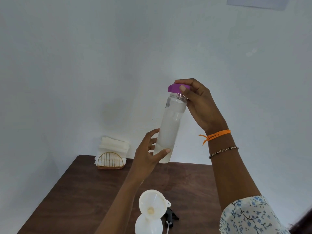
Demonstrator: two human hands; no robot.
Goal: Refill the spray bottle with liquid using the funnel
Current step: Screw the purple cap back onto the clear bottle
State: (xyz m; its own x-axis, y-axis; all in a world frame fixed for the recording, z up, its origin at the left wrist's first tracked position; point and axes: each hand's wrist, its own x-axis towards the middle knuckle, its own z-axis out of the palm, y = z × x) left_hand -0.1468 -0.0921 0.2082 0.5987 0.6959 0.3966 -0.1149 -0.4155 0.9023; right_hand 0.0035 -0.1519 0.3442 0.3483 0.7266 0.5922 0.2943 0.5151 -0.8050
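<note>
I hold a tall frosted water bottle upright in the air above the table. My left hand grips its base, where some clear liquid sits. My right hand is closed around its purple cap, which sits slightly raised over the bottle's mouth. Low in the view, a white funnel stands in the neck of a white spray bottle on the table. The black spray head with its thin tube lies on the table just to the right of that bottle.
A brown wooden table stands against a pale wall. A gold wire napkin holder with white napkins sits at the table's far left corner. My right forearm wears an orange thread and a beaded bracelet.
</note>
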